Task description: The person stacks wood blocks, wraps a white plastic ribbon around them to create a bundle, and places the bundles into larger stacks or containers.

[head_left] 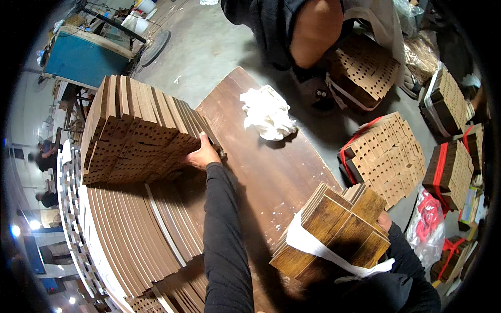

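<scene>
My left hand point(204, 155) rests at the right end of a long row of upright wooden boards point(141, 135) with drilled holes along their edges. Its thumb lies against the end boards, while the other fingers are mostly hidden. My right hand point(384, 221) grips the far right edge of a bundle of dark-stained wooden boards point(334, 229). A white cloth strip point(318, 244) crosses the bundle's face, and its end trails toward my right sleeve. Beneath lies a brown tabletop point(250, 188), with a crumpled white cloth point(269, 112) farther off.
Stacked boards point(130, 235) fill the left side below the row. To the right, drilled-board bundles stand on the floor, one with a red strap point(360, 136). A clear plastic bag point(425, 219) lies nearby. Another person's knee point(315, 31) is at the top.
</scene>
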Available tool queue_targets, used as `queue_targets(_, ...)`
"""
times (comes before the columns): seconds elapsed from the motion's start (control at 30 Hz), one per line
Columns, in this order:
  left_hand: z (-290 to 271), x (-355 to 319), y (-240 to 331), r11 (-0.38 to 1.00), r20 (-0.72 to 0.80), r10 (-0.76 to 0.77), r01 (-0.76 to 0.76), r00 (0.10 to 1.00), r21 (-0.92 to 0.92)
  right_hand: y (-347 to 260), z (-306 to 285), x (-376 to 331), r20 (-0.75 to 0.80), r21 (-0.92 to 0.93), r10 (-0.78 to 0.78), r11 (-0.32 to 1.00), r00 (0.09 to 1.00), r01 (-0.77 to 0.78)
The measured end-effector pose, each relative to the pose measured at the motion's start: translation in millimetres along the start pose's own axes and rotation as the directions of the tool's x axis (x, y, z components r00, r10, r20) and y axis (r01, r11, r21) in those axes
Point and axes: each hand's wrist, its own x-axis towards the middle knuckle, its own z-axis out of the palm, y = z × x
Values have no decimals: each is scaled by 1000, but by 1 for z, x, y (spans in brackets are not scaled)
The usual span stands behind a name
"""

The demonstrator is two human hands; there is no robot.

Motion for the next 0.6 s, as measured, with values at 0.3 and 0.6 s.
queue_targets(0.3, 3, -5, -6, 980, -101, 164, -150, 981, 134, 9, 1, -4, 11, -48, 10, 999, 1000, -10)
queue_targets(0.6, 10, -2, -21, 963, -66, 268, -267, 961, 27, 2, 2, 2, -13, 29, 34, 999, 999, -33)
